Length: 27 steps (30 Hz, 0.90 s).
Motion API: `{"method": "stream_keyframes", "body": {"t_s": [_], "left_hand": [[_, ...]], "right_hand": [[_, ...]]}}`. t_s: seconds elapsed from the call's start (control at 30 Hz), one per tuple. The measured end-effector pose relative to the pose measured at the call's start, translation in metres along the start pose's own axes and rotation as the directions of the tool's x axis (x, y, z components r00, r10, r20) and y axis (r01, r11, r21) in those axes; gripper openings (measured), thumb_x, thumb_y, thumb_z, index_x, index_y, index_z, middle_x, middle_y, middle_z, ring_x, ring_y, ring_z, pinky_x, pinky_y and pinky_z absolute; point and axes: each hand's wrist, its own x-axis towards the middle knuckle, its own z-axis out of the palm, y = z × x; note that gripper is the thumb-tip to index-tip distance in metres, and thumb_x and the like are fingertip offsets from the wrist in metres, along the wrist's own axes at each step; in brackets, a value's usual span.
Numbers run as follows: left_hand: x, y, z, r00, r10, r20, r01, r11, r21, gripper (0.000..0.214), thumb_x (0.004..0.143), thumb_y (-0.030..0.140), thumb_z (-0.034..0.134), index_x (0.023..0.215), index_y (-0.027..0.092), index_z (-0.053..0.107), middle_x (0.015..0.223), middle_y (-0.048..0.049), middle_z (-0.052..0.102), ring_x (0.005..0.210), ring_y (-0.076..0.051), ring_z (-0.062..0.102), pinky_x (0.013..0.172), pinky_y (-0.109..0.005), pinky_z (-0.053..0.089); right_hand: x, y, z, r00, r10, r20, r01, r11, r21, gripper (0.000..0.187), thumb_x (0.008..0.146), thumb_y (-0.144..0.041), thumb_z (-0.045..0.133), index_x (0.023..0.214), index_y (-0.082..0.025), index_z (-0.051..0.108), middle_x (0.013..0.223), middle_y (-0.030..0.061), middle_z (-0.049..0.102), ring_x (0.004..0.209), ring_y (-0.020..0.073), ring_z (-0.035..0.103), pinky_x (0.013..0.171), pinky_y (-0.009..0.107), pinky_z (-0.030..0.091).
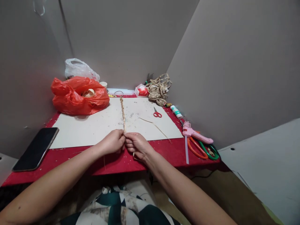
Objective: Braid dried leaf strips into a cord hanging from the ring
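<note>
A straw-coloured braided cord [123, 112] runs from the far edge of the white board [103, 125] straight toward me. My left hand [114, 141] is closed on its near end, fingers curled. Right beside it, my right hand [136, 144] is closed on the same end, thumb and forefinger pinched together. The two hands touch or nearly touch at the board's front edge. Below my right hand a loose strand [134, 156] pokes out. Another thin dry strand [156, 125] lies across the board to the right. Fingers hide the very end of the cord.
Small red-handled scissors [157, 113] lie on the board. At left are an orange-red plastic bag [79, 97] and a phone [36, 149]. Behind right sit coiled cords [158, 89]. A pink glue gun [195, 134], larger scissors [198, 148] and a white bottle [176, 112] line the right edge.
</note>
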Motion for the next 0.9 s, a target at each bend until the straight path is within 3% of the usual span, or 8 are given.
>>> {"method": "stream_keyframes", "body": {"t_s": [0.13,0.33,0.47,0.5,0.57,0.67,0.8,0.9], "left_hand": [[-0.005,-0.003,0.011,0.988,0.072,-0.136,-0.056,0.991,0.118,0.01,0.076,0.014,0.039,0.076,0.015,0.049,0.058,-0.0009,0.057,0.046,-0.009,0.05,0.046,-0.019,0.035],[-0.028,0.007,-0.01,0.996,0.034,-0.083,-0.029,0.997,0.065,0.03,0.08,0.029,0.045,0.1,0.011,0.057,0.058,-0.0011,0.059,0.05,-0.013,0.052,0.049,-0.022,0.036],[-0.018,0.012,-0.029,0.938,0.06,-0.342,-0.038,0.997,0.069,0.03,0.076,0.035,0.051,0.093,0.012,0.061,0.073,-0.0049,0.064,0.063,-0.014,0.055,0.06,-0.024,0.04],[-0.011,0.01,-0.029,0.946,0.055,-0.319,-0.051,0.998,0.021,0.025,0.075,0.034,0.052,0.087,0.013,0.06,0.073,-0.0045,0.063,0.064,-0.014,0.054,0.061,-0.024,0.041],[0.002,0.006,-0.022,0.991,0.003,-0.136,-0.025,0.987,-0.16,0.02,0.076,0.034,0.05,0.074,0.014,0.055,0.063,-0.0016,0.057,0.056,-0.011,0.05,0.056,-0.023,0.039],[0.016,-0.002,-0.008,0.996,-0.052,0.077,0.076,0.932,-0.355,0.025,0.079,0.038,0.045,0.067,0.017,0.046,0.048,0.0058,0.039,0.039,-0.006,0.032,0.043,-0.02,0.028],[0.021,-0.008,-0.003,0.999,-0.006,0.042,0.02,0.935,-0.354,0.028,0.078,0.039,0.048,0.063,0.015,0.046,0.048,0.0069,0.034,0.041,-0.004,0.026,0.042,-0.019,0.02],[0.022,-0.007,-0.006,1.0,-0.009,-0.003,0.008,0.967,-0.256,0.028,0.075,0.036,0.05,0.058,0.014,0.047,0.05,0.0045,0.04,0.045,-0.005,0.03,0.045,-0.019,0.023]], "right_hand": [[-0.001,0.001,0.003,1.0,-0.021,-0.011,0.021,1.0,-0.015,0.026,0.065,-0.023,0.063,0.058,-0.017,0.039,0.039,-0.0122,0.027,0.034,0.0002,0.014,0.034,0.015,0.005],[-0.002,-0.008,-0.006,0.993,0.068,0.1,-0.071,0.997,0.028,0.011,0.067,-0.018,0.06,0.068,-0.013,0.05,0.04,-0.0127,0.024,0.037,0.0008,0.01,0.034,0.013,0.005],[0.001,-0.013,-0.018,0.974,0.128,0.189,-0.134,0.991,0.019,0.01,0.071,-0.018,0.058,0.076,-0.011,0.055,0.043,-0.0127,0.02,0.038,0.0014,0.008,0.034,0.012,0.007],[0.002,-0.015,-0.02,0.967,0.14,0.212,-0.147,0.989,0.018,0.009,0.071,-0.019,0.059,0.074,-0.011,0.054,0.044,-0.0127,0.02,0.039,0.0015,0.008,0.034,0.012,0.008],[0.003,-0.017,-0.023,0.957,0.144,0.253,-0.152,0.988,0.013,0.01,0.071,-0.019,0.059,0.072,-0.013,0.051,0.044,-0.0123,0.021,0.039,0.0017,0.008,0.034,0.012,0.008],[0.003,-0.021,-0.026,0.945,0.146,0.294,-0.137,0.989,-0.051,0.011,0.071,-0.021,0.059,0.072,-0.013,0.051,0.044,-0.0124,0.021,0.039,0.0018,0.008,0.035,0.012,0.007],[-0.001,-0.029,-0.031,0.934,0.171,0.312,-0.101,0.968,-0.229,0.014,0.074,-0.027,0.058,0.072,-0.015,0.051,0.044,-0.0126,0.021,0.039,0.0028,0.008,0.036,0.015,0.006],[0.0,-0.031,-0.033,0.958,0.074,0.276,0.062,0.889,-0.453,0.019,0.078,-0.033,0.054,0.07,-0.015,0.052,0.045,-0.0104,0.026,0.039,0.0043,0.014,0.037,0.018,0.011]]}}
